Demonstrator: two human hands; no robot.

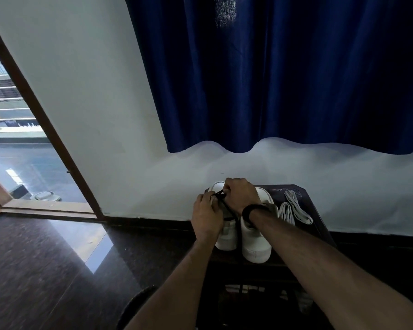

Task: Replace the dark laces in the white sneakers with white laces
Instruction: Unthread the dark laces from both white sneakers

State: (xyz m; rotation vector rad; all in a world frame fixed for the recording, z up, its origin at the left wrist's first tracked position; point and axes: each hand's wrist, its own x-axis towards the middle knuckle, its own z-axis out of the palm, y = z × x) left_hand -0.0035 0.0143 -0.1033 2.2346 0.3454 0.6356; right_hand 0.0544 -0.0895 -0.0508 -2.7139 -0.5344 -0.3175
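A deep blue curtain (284,72) fills the view from 12 to 2 o'clock, hanging against a pale wall (81,103). At 9 o'clock a brown door frame (45,129) opens onto a balcony, where a slipper (47,196) lies on the floor. Dark polished floor tiles (45,270) spread across 7 o'clock.

Just below centre, a dark worktop (317,225) stands against the wall and carries 2 white sneakers (255,244) side by side, toes toward the camera. White laces (293,210) lie loose on the worktop at 3 o'clock of the sneakers, just beside the right-hand sneaker.

A person's 2 bare forearms reach in from 6 o'clock. The left hand (206,217) rests on the left-hand sneaker, its fingers (206,200) curled over the upper; whether they pinch anything cannot be told. The right hand (241,194), a dark band (249,211) round its wrist, sits over the tongue of that same sneaker with its fingers (228,186) closed together on the dark lace (227,207), which runs taut from the pinch down toward 6 o'clock across the eyelets.
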